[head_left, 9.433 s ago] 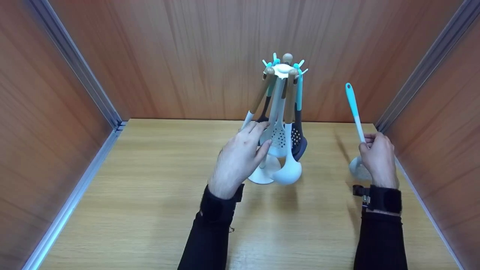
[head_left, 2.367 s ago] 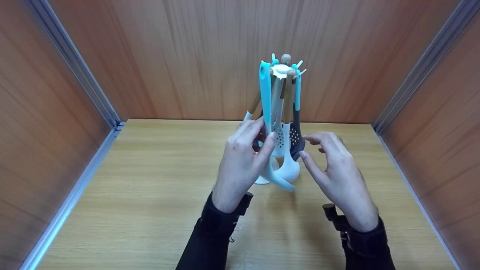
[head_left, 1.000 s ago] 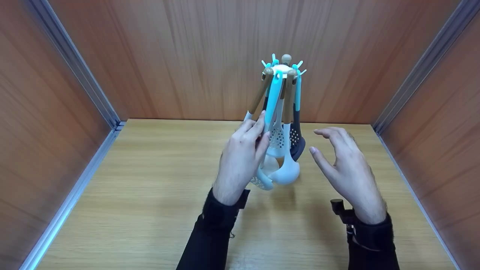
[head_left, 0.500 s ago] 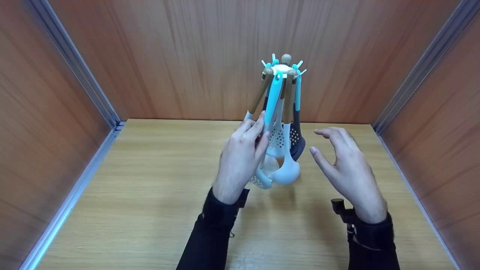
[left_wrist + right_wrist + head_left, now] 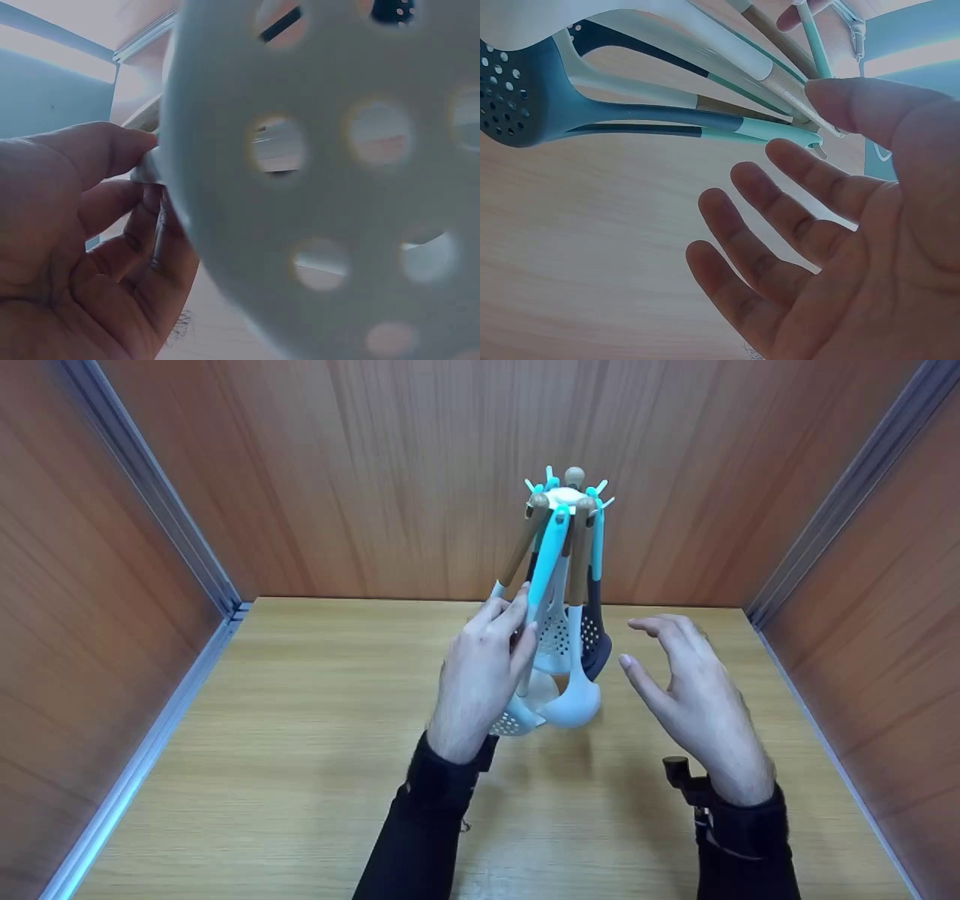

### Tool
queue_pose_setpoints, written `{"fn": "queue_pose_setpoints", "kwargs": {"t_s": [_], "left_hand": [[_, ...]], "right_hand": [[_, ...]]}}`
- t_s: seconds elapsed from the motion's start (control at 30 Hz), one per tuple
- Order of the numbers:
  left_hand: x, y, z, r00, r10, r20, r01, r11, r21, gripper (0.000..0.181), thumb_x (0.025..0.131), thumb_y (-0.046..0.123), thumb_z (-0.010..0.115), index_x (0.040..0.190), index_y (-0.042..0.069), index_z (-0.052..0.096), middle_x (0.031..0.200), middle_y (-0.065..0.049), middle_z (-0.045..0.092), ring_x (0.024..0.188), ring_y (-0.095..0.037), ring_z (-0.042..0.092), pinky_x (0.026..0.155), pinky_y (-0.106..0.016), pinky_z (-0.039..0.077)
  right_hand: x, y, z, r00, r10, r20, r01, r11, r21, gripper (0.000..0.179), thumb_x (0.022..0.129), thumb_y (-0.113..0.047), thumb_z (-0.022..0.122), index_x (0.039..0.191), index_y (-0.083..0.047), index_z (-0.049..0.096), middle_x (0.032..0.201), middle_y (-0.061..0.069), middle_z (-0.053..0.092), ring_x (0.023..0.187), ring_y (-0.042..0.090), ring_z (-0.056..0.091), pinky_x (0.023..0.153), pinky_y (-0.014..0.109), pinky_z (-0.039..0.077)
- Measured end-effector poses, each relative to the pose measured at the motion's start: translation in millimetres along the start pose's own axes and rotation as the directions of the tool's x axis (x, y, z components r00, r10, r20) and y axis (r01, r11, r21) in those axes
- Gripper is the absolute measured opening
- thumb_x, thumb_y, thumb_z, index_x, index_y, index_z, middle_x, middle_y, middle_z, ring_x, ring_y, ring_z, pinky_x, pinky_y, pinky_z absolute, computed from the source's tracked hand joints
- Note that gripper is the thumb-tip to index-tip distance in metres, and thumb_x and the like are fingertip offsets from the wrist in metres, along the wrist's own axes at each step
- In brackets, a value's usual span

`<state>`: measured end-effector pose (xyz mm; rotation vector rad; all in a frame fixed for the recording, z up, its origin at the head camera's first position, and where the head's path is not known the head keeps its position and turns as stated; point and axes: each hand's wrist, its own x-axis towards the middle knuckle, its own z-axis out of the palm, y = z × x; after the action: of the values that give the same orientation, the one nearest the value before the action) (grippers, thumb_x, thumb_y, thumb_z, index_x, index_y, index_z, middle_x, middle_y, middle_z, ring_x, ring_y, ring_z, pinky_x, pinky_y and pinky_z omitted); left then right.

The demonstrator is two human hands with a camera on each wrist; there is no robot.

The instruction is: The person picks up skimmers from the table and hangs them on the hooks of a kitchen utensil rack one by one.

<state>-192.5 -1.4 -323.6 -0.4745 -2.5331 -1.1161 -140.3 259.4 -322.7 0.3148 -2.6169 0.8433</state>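
Note:
A rotating-style utensil rack (image 5: 564, 497) with turquoise hooks stands toward the back of the table, hung with several kitchen utensils. At its front, the turquoise handle of a pale skimmer (image 5: 550, 547) slants up, its tip right at the rack's top. My left hand (image 5: 480, 667) pinches the skimmer's shaft between thumb and fingers. The skimmer's perforated head (image 5: 322, 195) fills most of the left wrist view. Right beside it hangs a white ladle (image 5: 576, 705) with a brown handle. My right hand (image 5: 694, 701), fingers spread and holding nothing, hovers right of the rack.
A dark slotted utensil (image 5: 596, 652) and a white perforated one (image 5: 553, 645) hang behind the ladle. Wood-grain panels (image 5: 360, 480) with metal corner strips enclose the pale wooden table (image 5: 300, 697) at the back and both sides.
Earlier my right hand held the skimmer at the far right; then my left hand had it at the rack's front. Lately its perforated head turned slightly leftward, while my right hand drew back and stayed still.

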Motion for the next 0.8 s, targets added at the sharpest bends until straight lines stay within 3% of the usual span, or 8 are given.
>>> {"fn": "queue_pose_setpoints", "kwargs": {"t_s": [0.63,0.8], "left_hand": [[8.4,-11.7,-2.7,0.999,-0.018,0.045,0.022,0.996,-0.086,0.046,0.113,0.027,0.081,0.155,0.007,0.074,0.132,-0.014,0.082,0.114,-0.027,0.084,0.102,-0.043,0.075],[10.2,-19.5,-12.0,1.000,-0.026,-0.016,0.025,0.996,-0.091,0.044,0.115,0.031,0.078,0.153,0.009,0.076,0.126,-0.011,0.082,0.111,-0.025,0.083,0.097,-0.041,0.075]], "right_hand": [[12.4,22.3,0.9,0.995,0.080,0.051,-0.080,0.997,0.005,0.049,0.118,-0.023,0.074,0.163,-0.006,0.063,0.161,0.023,0.063,0.151,0.047,0.060,0.121,0.073,0.053],[15.7,30.8,2.1,0.995,0.091,0.045,-0.091,0.996,0.006,0.049,0.118,-0.022,0.074,0.163,-0.005,0.063,0.161,0.024,0.063,0.150,0.049,0.060,0.120,0.073,0.052]]}}
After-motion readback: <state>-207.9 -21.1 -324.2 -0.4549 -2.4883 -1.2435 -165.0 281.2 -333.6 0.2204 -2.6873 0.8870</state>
